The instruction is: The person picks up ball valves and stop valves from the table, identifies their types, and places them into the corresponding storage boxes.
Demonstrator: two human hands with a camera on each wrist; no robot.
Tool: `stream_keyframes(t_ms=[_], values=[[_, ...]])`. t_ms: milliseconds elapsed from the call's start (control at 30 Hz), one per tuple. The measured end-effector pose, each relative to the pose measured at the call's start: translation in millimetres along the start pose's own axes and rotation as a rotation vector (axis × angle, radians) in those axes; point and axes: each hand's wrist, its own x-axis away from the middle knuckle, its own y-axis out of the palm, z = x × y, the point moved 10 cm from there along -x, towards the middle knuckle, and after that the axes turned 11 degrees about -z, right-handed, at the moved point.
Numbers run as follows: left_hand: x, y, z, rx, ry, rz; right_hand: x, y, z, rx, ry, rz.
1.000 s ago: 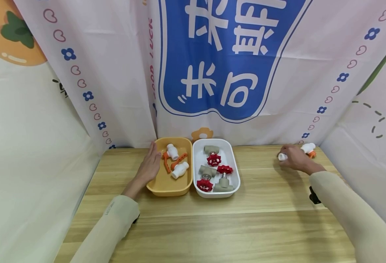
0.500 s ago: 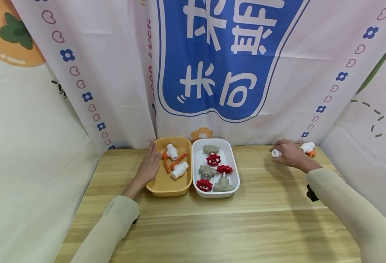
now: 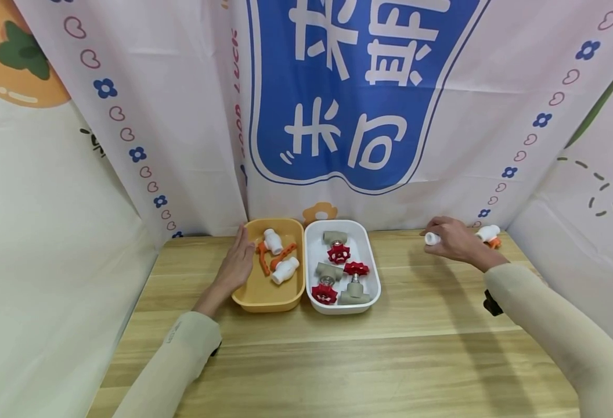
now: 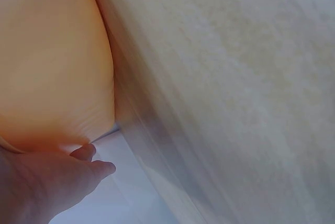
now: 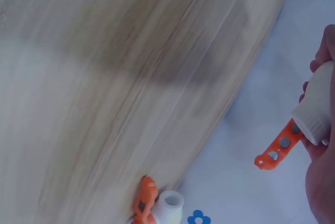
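Observation:
My right hand [image 3: 454, 241] grips a white ball valve [image 5: 316, 103] with an orange lever, raised off the table at the right. In the right wrist view its perforated lever points away from the palm. A second white ball valve [image 3: 488, 233] with an orange lever lies behind that hand, near the right wall. My left hand [image 3: 235, 264] rests along the left side of the yellow bin [image 3: 264, 306], its fingers straight. Two white ball valves [image 3: 285, 270] with orange levers lie in this bin.
A white bin [image 3: 344, 309] stands right beside the yellow one. It holds three grey valves [image 3: 354, 295] with red handwheels. The wooden table [image 3: 338, 371] meets a printed cloth [image 3: 202, 116] at the back and cloth walls at the sides.
My right hand has lifted the ball valve and carried it to the left, away from the other valve. The left hand stays at the yellow bin.

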Motion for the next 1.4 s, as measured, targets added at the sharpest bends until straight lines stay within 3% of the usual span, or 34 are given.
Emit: stream_keyframes(t_ms=[767,1167,1400], values=[[-0.8,1.0,-3.2,0.007,-0.006,0.0,-20.2,-22,-54,0.045,-0.179,0.059],[-0.8,-0.3,0.1,-0.002,0.01,0.002,-36.2,-27,-79,0.041,-0.2,0.01],[0.8,0.0,1.1,-0.002,0.01,-0.002,-42.9,-33,-101,0.032,-0.262,0.017]])
